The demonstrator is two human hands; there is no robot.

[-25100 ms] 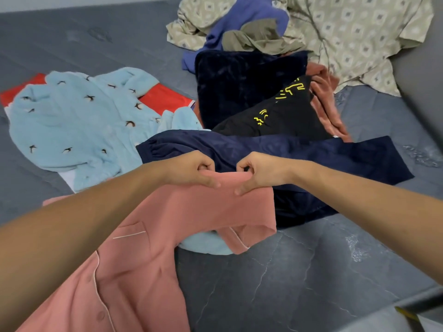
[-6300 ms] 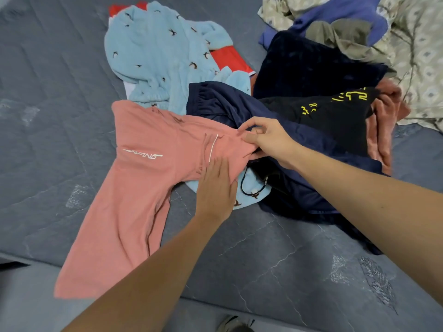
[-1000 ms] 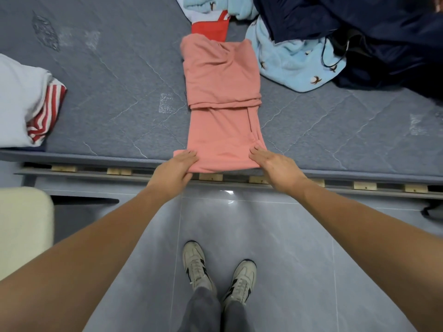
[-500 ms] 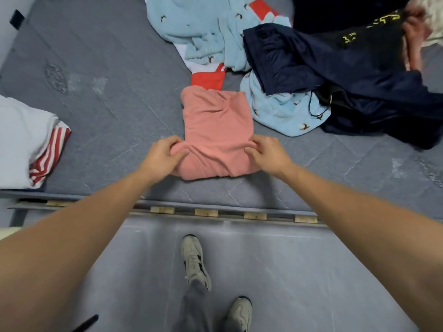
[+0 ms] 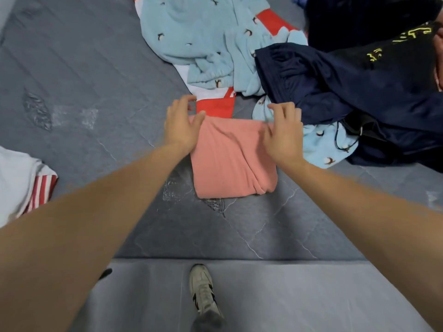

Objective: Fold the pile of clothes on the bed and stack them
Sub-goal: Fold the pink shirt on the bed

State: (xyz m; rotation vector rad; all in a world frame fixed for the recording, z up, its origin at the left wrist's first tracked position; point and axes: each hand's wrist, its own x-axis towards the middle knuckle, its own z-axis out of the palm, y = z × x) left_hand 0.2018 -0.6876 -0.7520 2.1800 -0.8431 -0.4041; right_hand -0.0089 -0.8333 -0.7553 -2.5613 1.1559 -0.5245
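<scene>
A pink garment (image 5: 230, 161) lies folded into a compact rectangle on the grey mattress (image 5: 96, 80). My left hand (image 5: 182, 125) rests at its far left corner with fingers spread and relaxed. My right hand (image 5: 282, 133) lies over its far right corner, fingers loosely bent, gripping nothing I can see. Behind it sits the unfolded pile: a light blue fleece garment (image 5: 206, 39) with small bird prints, a red and white piece (image 5: 215, 106), a navy garment (image 5: 323, 87), and a black one (image 5: 393, 49) with yellow print.
A folded white item with red stripes (image 5: 26, 185) lies at the mattress's left edge. The bed's near edge (image 5: 239, 259) runs across below the pink garment, with grey tiled floor and my shoe (image 5: 203, 291) beyond it.
The lower half of the pink garment has been folded up over the upper half. Both hands moved from its near corners to its far corners and let go.
</scene>
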